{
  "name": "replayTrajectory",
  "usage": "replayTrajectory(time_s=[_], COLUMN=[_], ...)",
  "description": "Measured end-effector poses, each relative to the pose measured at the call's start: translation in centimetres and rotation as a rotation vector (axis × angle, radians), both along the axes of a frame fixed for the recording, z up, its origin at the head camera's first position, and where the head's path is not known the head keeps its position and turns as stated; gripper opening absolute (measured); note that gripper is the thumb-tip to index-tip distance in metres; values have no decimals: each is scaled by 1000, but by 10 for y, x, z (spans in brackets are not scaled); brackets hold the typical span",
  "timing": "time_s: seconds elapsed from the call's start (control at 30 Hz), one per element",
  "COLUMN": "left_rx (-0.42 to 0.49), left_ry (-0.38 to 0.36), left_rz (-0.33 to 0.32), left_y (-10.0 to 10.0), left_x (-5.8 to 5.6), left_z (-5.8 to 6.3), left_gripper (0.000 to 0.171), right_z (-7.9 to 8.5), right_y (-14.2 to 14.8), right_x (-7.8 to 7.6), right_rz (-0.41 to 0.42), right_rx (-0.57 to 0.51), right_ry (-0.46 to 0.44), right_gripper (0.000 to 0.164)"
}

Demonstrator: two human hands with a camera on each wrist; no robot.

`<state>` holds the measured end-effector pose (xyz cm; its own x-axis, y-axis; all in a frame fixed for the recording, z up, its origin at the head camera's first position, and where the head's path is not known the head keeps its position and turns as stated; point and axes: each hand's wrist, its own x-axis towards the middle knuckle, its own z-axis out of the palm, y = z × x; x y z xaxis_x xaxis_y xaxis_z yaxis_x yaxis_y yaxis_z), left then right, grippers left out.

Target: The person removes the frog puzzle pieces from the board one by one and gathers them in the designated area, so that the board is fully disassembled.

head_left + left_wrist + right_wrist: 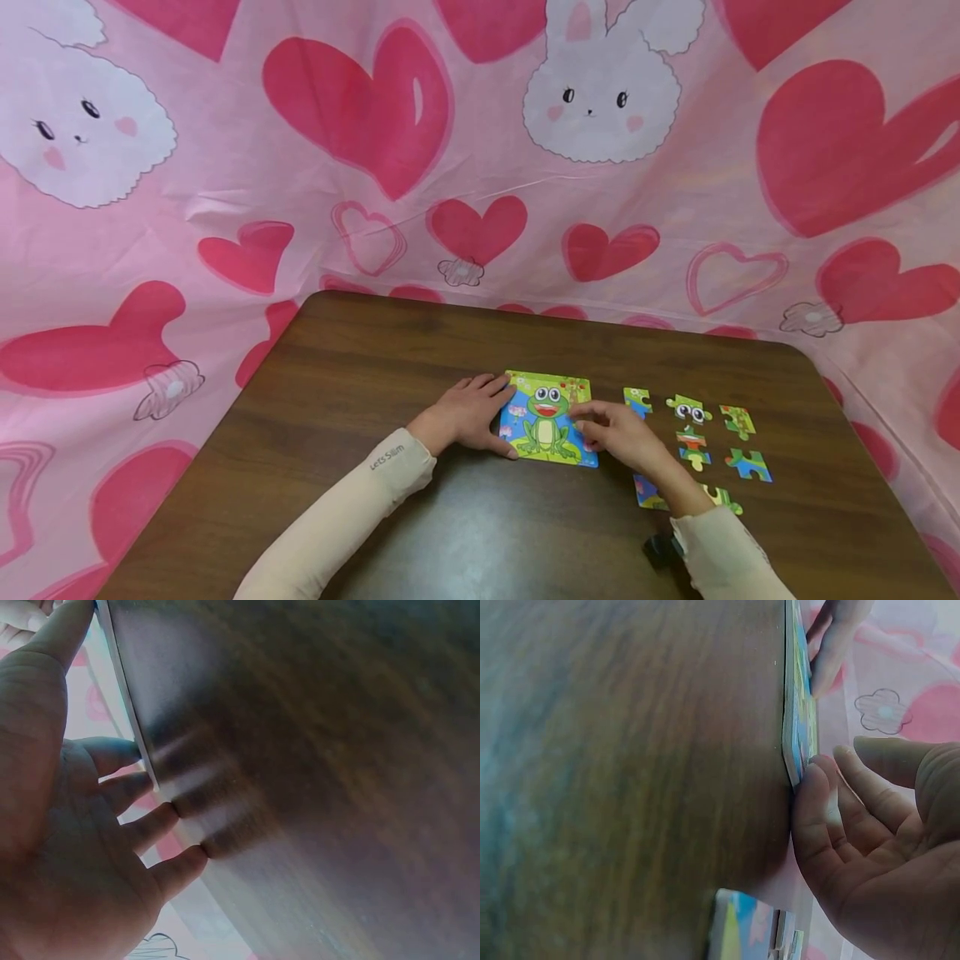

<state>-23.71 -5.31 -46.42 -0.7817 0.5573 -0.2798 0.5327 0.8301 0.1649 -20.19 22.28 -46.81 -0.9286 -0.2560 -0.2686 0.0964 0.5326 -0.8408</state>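
A square frog picture board (pixel 547 427) lies flat on the brown table. My left hand (pixel 474 415) rests at its left side, fingers spread and thumb by the lower left corner; in the left wrist view its fingertips (pixel 196 859) touch the tabletop. My right hand (pixel 617 429) is at the board's right edge with fingers bent. In the right wrist view those fingertips (pixel 814 776) meet the board's corner, while the thumb stands apart and nothing is pinched.
Several loose jigsaw pieces lie right of the board, among them one with eyes (pixel 688 409) and a blue-green one (pixel 748 464). The right forearm partly covers the nearest pieces. A pink cloth (pixel 480 167) with hearts and rabbits hangs behind the wooden table (pixel 375 350).
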Motion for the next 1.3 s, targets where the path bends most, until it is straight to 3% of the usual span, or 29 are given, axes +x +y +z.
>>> replayTrajectory(time_s=[0.13, 0.37, 0.83, 0.97, 1.13, 1.3], left_rx=[0, -4, 2, 2, 0, 2], left_ry=[2, -1, -4, -4, -5, -14], left_rz=[2, -2, -1, 2, -4, -1], left_y=[0, 0, 1, 1, 1, 1], left_x=[-1, -1, -1, -1, -1, -1], left_z=[-1, 0, 0, 0, 0, 1], left_gripper=[108, 108, 108, 108, 108, 108], right_z=[-1, -3, -7, -6, -3, 2], right_y=[1, 1, -2, -1, 2, 5], right_x=[-1, -3, -2, -1, -2, -2], right_rz=[9, 21, 81, 88, 90, 67], right_rx=[8, 134, 90, 28, -128, -175], right_ry=[13, 132, 255, 226, 118, 53], right_gripper=[29, 24, 28, 29, 32, 34])
